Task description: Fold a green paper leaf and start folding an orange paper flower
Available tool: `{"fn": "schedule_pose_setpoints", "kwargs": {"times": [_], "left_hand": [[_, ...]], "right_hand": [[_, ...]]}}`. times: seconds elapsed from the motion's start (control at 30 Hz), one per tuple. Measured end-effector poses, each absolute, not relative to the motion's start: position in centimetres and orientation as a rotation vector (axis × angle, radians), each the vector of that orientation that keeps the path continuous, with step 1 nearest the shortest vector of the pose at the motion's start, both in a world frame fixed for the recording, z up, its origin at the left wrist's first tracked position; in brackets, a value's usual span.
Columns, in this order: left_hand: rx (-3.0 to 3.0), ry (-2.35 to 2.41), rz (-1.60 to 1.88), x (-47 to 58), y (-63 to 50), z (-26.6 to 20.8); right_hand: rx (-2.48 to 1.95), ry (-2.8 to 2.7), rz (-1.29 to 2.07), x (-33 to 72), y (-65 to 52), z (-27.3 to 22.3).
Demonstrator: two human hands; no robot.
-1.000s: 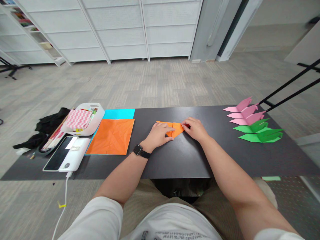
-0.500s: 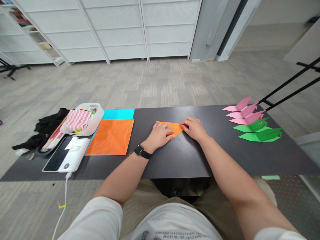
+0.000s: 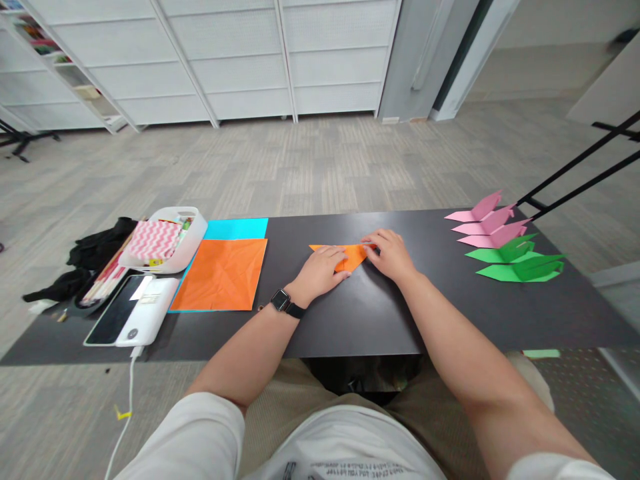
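Note:
A folded piece of orange origami paper lies on the dark table in front of me, its pointed left tip showing beyond my fingers. My left hand, with a black watch at its wrist, rests over the left part and holds the paper between thumb and fingers. At the paper's right corner, my right hand has thumb and fingertips pinched on the edge. Part of the paper is hidden beneath the left fingers.
Left of my hands, orange sheets lie on blue sheets. Beyond them are a white basket, a phone with a white power bank and black cloth. Pink paper birds and green ones stand on the right.
The right part of the paper looks narrower, with its lower edge higher. My right fingers have shifted slightly at the corner, and my left hand stays almost in place.

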State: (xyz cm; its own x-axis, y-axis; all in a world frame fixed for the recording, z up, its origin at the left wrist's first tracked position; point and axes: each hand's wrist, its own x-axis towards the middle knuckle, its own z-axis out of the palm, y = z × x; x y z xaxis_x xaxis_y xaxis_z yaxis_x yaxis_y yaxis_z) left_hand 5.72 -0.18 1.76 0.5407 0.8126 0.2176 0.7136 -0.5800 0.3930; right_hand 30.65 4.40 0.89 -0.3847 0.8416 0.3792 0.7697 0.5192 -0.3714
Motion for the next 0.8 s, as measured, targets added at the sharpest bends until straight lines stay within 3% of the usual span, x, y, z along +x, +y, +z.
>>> {"fn": "schedule_pose_setpoints", "kwargs": {"times": [0.27, 0.8], "left_hand": [[2.526, 1.344, 0.558, 5.6, -0.2, 1.9], [2.509, 1.361, 0.542, 5.7, -0.2, 1.8]], "right_hand": [[-1.246, -2.334, 0.246, 29.4, 2.9, 1.2], [-1.576, -2.324, 0.295, 28.9, 3.0, -0.1]]}}
